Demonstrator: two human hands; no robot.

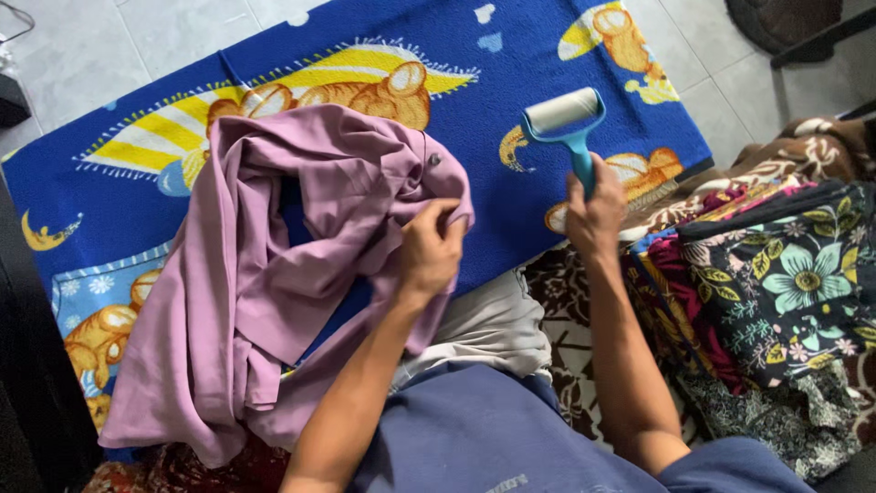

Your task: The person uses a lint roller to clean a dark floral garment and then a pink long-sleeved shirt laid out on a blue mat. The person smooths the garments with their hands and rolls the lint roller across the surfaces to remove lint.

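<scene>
Head view, single frame. I note the left hand pinching an edge of the mauve garment, fingers closed on a fold near a small dark button. The right hand is clenched around the handle of the teal lint roller, which it holds upright above the cloth, its pale roll clear of any fabric and well to the right of the garment.

Position: the garment lies crumpled across the blue printed blanket, bunched at the top and trailing down toward the lower left, where it overhangs the blanket's near edge. A stack of patterned floral fabrics sits to the right, apart from it.

Judgement on technique: as it lies, the fabric is too rumpled for a roller to pick up evenly. I would flatten one panel against the blanket first, keep the pinching hand pulling the cloth taut, then run the roll in straight strokes away from that hand so the fabric does not drag or bunch.

Appearance of the garment: thin, matte, dusty mauve, heavily folded, with a collar or placket region near the gripped edge. I cannot tell from here whether lint is present.
</scene>
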